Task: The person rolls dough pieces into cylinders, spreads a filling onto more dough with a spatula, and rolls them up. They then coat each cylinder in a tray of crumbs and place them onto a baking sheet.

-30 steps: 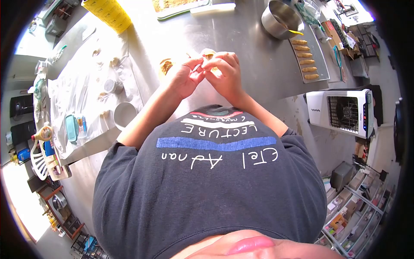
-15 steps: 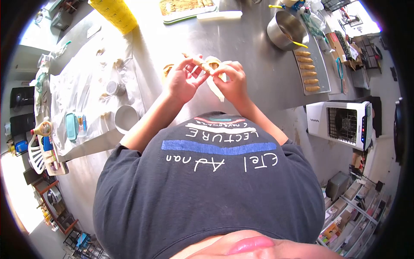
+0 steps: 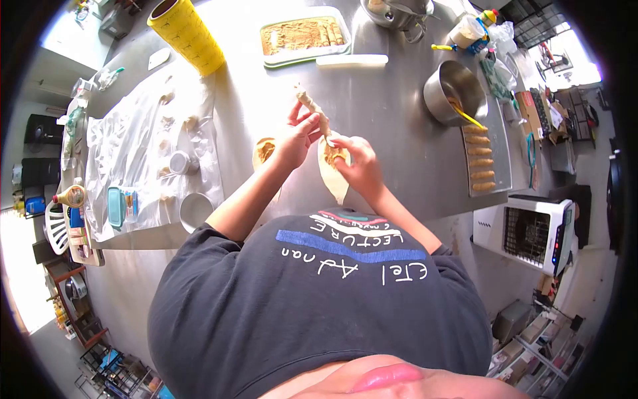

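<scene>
A thin pale pastry roll is held up off the table, its far end pointing forward and to the left. My left hand is closed around its middle, thumb and fingers on either side. At the roll's near end, the fingertips of my right hand pinch the dough. Below that hand lies a flat dough piece with brown filling on it. Another filled dough piece rests beside my left wrist, partly hidden by the arm.
Ahead is a tray of brown filling, with a white bar-shaped piece nearby. A metal pot and a tray of rolled pastries stand right. Plastic sheeting, a bowl and a yellow roll are left.
The view has shifted, bringing more of the table's far side into sight. The pastry roll now points farther forward, and my right hand has moved down toward its near end.
</scene>
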Action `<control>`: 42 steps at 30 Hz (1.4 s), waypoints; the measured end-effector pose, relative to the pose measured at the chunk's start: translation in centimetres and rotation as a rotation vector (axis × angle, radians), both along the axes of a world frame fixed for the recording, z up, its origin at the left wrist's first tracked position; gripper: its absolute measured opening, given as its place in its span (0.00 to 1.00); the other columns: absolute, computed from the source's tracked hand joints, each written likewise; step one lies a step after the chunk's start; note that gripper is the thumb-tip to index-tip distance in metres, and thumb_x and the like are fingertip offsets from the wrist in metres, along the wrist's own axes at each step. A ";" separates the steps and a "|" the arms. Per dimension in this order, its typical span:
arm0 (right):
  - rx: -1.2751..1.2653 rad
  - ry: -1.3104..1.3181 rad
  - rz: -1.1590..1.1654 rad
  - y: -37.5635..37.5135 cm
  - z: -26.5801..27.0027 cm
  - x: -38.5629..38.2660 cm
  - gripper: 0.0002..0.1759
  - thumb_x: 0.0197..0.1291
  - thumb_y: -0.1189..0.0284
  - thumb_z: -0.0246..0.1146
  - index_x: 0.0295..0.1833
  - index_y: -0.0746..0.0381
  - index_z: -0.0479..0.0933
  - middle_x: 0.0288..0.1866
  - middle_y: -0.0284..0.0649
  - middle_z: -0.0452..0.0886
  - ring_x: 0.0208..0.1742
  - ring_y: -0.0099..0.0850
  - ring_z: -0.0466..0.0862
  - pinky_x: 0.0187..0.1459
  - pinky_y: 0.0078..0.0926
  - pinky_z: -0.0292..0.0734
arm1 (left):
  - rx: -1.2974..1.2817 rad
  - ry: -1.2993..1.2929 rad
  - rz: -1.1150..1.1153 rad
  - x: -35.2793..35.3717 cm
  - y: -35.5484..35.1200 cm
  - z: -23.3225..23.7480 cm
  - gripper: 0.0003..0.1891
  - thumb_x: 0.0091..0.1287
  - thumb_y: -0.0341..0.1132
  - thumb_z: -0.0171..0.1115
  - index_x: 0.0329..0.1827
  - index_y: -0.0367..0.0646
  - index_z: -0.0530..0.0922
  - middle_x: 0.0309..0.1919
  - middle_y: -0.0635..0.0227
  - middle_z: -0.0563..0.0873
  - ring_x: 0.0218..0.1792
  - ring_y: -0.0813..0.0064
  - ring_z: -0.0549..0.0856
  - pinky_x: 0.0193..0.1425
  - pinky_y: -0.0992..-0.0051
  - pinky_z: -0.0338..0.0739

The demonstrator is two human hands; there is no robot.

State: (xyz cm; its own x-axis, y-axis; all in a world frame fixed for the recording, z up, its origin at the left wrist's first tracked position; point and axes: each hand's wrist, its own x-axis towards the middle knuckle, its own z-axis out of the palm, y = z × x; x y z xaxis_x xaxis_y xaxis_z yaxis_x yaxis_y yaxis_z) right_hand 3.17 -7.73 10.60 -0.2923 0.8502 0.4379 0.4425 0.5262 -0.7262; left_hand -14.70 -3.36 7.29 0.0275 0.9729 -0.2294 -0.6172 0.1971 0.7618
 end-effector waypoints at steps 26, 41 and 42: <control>-0.111 -0.622 -0.593 2.6 -12.7 14.9 0.22 0.45 0.70 0.63 0.50 0.53 0.73 0.47 0.38 0.74 0.52 0.38 0.73 0.60 0.42 0.64 | -0.336 1.917 -0.544 -20.5 43.4 -24.0 0.13 0.49 0.41 0.71 0.25 0.41 0.80 0.22 0.65 0.82 0.17 0.72 0.77 0.24 0.72 0.79; -0.119 -0.615 -0.599 2.6 -12.1 14.6 0.21 0.45 0.71 0.64 0.49 0.53 0.74 0.46 0.37 0.73 0.51 0.38 0.73 0.59 0.42 0.66 | -0.219 2.073 -0.804 -19.6 43.2 -20.2 0.16 0.44 0.43 0.73 0.16 0.45 0.75 0.20 0.68 0.80 0.19 0.74 0.77 0.25 0.72 0.77; -0.112 -0.617 -0.597 2.6 -12.2 14.7 0.21 0.45 0.71 0.64 0.49 0.53 0.74 0.46 0.37 0.73 0.51 0.38 0.73 0.59 0.42 0.66 | -0.212 2.083 -0.823 -19.0 43.7 -20.1 0.16 0.44 0.43 0.73 0.15 0.45 0.75 0.20 0.68 0.80 0.19 0.74 0.77 0.25 0.72 0.77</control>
